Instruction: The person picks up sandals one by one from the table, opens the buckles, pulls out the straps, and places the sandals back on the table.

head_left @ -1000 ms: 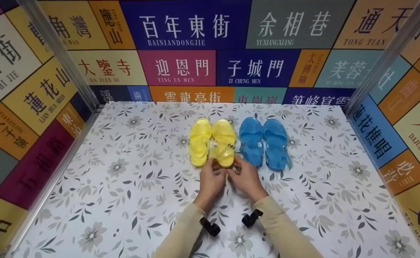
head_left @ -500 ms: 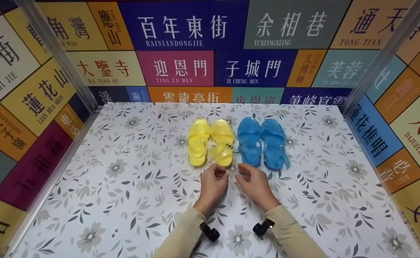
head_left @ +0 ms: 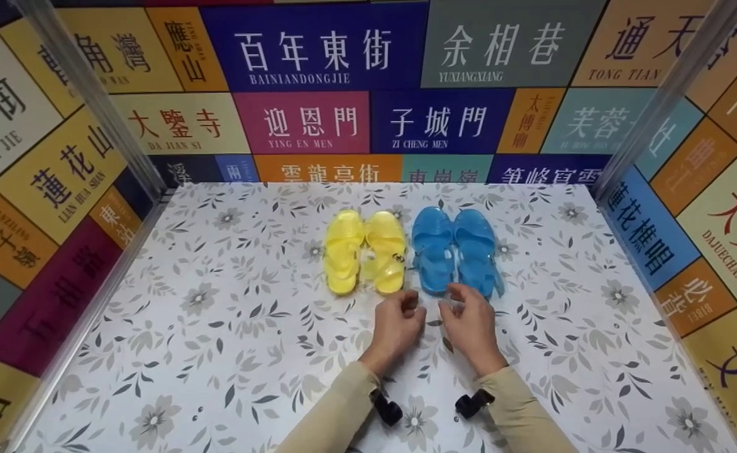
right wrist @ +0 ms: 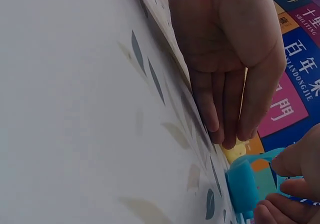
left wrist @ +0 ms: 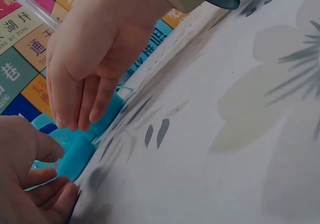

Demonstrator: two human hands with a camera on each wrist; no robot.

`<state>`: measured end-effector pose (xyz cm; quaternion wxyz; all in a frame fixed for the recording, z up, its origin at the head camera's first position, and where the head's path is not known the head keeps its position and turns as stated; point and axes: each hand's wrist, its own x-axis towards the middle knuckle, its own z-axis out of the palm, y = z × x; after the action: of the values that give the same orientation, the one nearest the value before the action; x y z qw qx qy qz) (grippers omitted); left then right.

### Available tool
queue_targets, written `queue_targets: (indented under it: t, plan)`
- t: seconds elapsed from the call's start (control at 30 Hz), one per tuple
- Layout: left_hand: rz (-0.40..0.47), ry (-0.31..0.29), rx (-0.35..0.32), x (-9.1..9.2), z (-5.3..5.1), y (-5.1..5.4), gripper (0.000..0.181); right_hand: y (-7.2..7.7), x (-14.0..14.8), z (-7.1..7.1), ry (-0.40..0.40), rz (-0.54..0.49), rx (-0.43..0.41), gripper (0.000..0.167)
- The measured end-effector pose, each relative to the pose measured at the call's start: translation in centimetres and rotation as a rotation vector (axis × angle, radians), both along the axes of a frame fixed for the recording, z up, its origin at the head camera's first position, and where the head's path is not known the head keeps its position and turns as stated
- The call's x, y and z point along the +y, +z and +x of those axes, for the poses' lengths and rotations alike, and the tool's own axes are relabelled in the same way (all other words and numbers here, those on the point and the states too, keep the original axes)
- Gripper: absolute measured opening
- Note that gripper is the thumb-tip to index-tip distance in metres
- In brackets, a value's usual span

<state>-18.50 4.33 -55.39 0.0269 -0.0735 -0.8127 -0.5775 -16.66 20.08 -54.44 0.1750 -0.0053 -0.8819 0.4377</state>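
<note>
In the head view, a pair of yellow sandals (head_left: 386,236) stands side by side, toes toward the back wall. A pair of blue sandals (head_left: 432,229) stands just to their right, facing the same way. My left hand (head_left: 398,324) hovers behind the heels between the two pairs, fingers loosely bent and holding nothing. My right hand (head_left: 474,321) is at the heels of the blue pair, its fingertips overlapping the right one's heel; contact cannot be made out. Both wrist views show the hands facing each other around a blue heel (right wrist: 241,186), fingers relaxed.
A white tabletop (head_left: 268,377) with a grey leaf and flower print lies under everything. Colourful panels with printed characters (head_left: 305,123) rise behind and on both sides. Clear strips (head_left: 101,107) run along the corners. Black wrist cameras (head_left: 386,408) are strapped on both sleeves.
Both hands have come off the right yellow sandal's heel and moved right, to behind the blue pair. The sandals keep their arrangement; the whole view has drifted slightly.
</note>
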Motion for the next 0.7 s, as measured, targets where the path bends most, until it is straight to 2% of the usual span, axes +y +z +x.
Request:
queue_targets:
  t: [0.13,0.27,0.37,0.6,0.7]
  plan:
    - [-0.034,0.007,0.011,1.2,-0.3,0.1,0.042,-0.1,0.5,-0.2,-0.047,0.066,0.0,0.045]
    - [-0.09,0.037,0.037,2.2,-0.8,0.2,0.048,-0.1,0.6,-0.5,-0.043,0.075,-0.047,0.053]
    - [-0.092,0.05,0.046,2.7,-1.2,0.2,0.049,0.0,0.4,-0.8,-0.031,0.065,-0.071,0.055]
    - [-0.042,0.044,0.062,3.2,-1.8,-0.1,0.042,-0.3,0.1,-1.5,0.012,0.129,-0.044,0.042]
    - [-0.039,0.03,0.049,3.4,-2.0,-0.2,0.042,-0.3,0.1,-1.7,0.019,0.138,-0.061,0.039]
